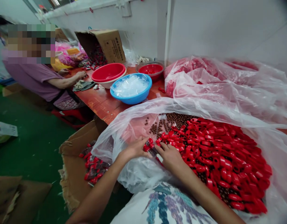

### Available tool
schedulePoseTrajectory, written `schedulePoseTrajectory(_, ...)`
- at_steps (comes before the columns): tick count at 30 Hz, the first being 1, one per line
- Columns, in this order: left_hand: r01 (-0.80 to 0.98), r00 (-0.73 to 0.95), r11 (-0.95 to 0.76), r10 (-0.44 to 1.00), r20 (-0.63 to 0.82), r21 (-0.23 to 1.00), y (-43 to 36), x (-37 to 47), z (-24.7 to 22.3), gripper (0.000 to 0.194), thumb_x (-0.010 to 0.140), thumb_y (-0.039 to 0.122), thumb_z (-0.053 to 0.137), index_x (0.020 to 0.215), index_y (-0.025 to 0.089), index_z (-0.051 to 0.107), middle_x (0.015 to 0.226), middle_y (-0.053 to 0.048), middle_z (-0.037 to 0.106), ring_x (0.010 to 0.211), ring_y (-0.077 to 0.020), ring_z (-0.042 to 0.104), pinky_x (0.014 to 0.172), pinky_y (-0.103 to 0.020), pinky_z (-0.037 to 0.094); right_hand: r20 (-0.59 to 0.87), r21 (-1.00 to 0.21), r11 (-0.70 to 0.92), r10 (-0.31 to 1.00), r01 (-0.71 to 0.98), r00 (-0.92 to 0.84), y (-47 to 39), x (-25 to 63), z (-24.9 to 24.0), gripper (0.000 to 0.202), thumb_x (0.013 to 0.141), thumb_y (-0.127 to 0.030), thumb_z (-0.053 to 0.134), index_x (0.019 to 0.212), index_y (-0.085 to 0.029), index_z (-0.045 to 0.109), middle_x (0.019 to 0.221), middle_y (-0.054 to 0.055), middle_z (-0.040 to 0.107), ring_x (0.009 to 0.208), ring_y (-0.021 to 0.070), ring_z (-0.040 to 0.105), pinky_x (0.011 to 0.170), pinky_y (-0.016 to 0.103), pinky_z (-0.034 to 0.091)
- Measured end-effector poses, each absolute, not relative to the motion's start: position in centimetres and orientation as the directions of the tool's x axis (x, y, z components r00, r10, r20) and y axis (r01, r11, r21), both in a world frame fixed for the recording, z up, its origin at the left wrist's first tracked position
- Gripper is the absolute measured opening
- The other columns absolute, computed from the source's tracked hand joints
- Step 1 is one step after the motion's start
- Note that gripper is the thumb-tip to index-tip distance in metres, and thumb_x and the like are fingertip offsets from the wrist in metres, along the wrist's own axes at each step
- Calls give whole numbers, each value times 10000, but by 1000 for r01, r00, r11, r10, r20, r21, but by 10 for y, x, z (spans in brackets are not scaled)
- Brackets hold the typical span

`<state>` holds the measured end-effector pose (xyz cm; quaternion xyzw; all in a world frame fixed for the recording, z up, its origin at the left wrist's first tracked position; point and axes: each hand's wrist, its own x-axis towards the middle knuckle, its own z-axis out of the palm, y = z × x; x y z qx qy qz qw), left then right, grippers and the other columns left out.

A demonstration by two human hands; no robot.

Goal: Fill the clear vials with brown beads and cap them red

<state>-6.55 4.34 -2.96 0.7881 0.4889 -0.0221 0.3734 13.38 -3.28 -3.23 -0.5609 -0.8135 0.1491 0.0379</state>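
My left hand is closed around small clear tubes with red caps, which look dark inside. From the other side, my right hand bends its fingers against the same tubes, its fingertips beside a red cap. A bit of white shows by my right thumb; I cannot make out what it is. Just beyond both hands, a heap of red plastic caps lies on an open clear plastic bag. Brown beads are spread at the heap's far edge and show between the caps.
Below on the left, a cardboard box holds several red-capped tubes. On the red table stand a blue basin of clear plastic pieces and red bowls. Filled bags lie against the wall. Another person sits at the left.
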Motion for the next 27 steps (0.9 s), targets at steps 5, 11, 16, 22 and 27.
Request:
schedulePoseTrajectory(5, 828, 543, -398, 741, -394, 394, 50, -57, -32, 869, 479, 577, 734, 1229, 237, 457, 1107, -107, 529, 973, -331, 559, 790, -390, 437, -114, -210, 313, 933, 926, -341, -31, 134, -35, 482, 847, -165, 440, 1326, -216, 417, 1241, 134, 534, 965, 241, 573, 823, 330, 437)
schedulePoseTrajectory(11, 773, 609, -436, 713, -347, 461, 48, -45, -30, 725, 501, 463, 758, 1095, 189, 445, 1023, -86, 572, 956, -290, 559, 748, -350, 444, -122, -179, 278, 946, 944, -301, -33, 131, -40, 502, 877, -173, 420, 1351, -322, 356, 1236, 151, 523, 921, 238, 599, 732, 336, 465)
schedulePoseTrajectory(16, 722, 662, -512, 708, -246, 465, 44, -49, -23, 541, 572, 377, 751, 1021, 210, 500, 1015, -47, 553, 931, -243, 558, 738, -308, 430, -37, -368, 158, 982, 916, -184, -39, 148, -43, 334, 847, -206, 467, 1168, -275, 531, 1272, 86, 511, 969, 204, 596, 719, 286, 484)
schedulePoseTrajectory(22, 675, 735, -659, 638, -228, 332, 32, -44, -16, 454, 651, 352, 713, 1075, 280, 567, 985, -34, 535, 862, -217, 565, 669, -270, 415, -42, -968, -114, 952, 225, 303, -60, 183, -41, 381, 813, -394, 516, 1153, -225, 488, 1055, 57, 609, 904, 228, 610, 696, 346, 523)
schedulePoseTrajectory(27, 563, 824, -793, 517, -232, 234, 28, -26, -21, 361, 669, 333, 685, 1019, 271, 619, 1088, -67, 542, 878, -237, 582, 653, -289, 432, -270, -959, -211, 884, -191, 381, -77, 192, -31, 354, 764, -475, 569, 1031, -250, 514, 997, 24, 610, 756, 207, 639, 482, 260, 505)
